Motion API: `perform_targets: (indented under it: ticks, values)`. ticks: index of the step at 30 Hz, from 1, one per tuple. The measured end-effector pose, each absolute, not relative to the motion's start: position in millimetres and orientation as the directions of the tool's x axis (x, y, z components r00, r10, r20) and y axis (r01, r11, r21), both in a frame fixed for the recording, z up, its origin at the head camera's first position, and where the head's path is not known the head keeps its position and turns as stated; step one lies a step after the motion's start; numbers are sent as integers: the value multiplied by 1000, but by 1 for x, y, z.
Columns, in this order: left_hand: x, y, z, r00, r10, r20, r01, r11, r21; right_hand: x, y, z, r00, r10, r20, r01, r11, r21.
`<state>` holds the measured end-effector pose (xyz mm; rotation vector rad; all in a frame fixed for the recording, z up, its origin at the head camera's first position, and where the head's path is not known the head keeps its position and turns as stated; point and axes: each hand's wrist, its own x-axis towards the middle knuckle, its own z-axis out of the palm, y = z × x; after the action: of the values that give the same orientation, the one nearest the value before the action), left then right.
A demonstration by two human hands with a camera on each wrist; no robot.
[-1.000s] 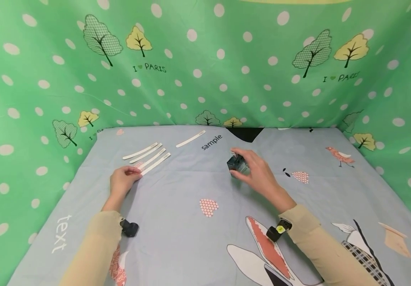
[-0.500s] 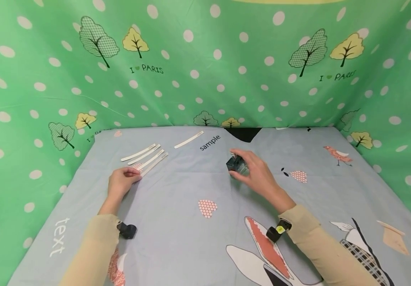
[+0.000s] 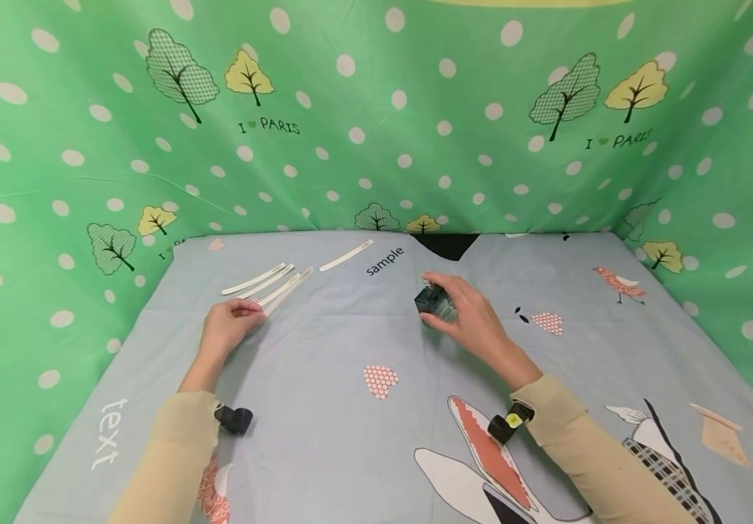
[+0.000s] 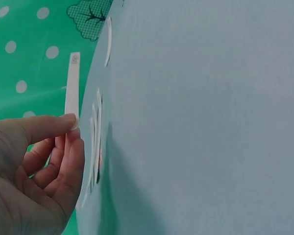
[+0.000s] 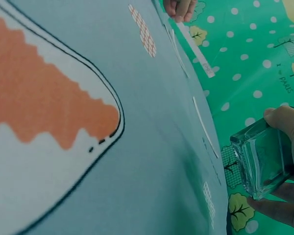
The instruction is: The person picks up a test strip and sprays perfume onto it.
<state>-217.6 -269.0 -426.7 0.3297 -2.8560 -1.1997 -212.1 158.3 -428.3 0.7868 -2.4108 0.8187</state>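
One strip (image 4: 72, 88) – L hand (image 3: 227, 327) pinches end opp. its print

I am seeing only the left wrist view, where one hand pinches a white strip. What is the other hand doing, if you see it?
Observer: The right hand has a clear glass bottle in its grip, between thumb and fingers.
Operator: Thank you. Beside the strip lying apart from the others, is any word printed on the cloth?
Observer: Yes, the head view shows the word "sample" just to its right.
Operator: And is there some print between the left hand and the right one, but closer to the person?
Observer: Yes, a dotted heart in red and white.
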Motion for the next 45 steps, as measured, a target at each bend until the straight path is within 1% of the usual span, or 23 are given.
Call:
perform_targets:
  ticks: [10,23,37,45]
  values:
    - [-218,-253,-413,-990,-138,-7,-96,652,752,-210,159,-428,-727,-358,585,-642,657,-396]
    - [-225,-231,-408,-995,-103,2,-62,610,790,-210,160,-428,-725,-360,587,-642,664,-384]
    - [-230,-209,-400,-998,-48,40,3,601,799,-209,159,-427,-718,-357,598,-647,659,-383]
    - [-233,-197,-396,-999,-38,22,-5,591,807,-210,156,-426,-706,-357,612,-656,656,-374]
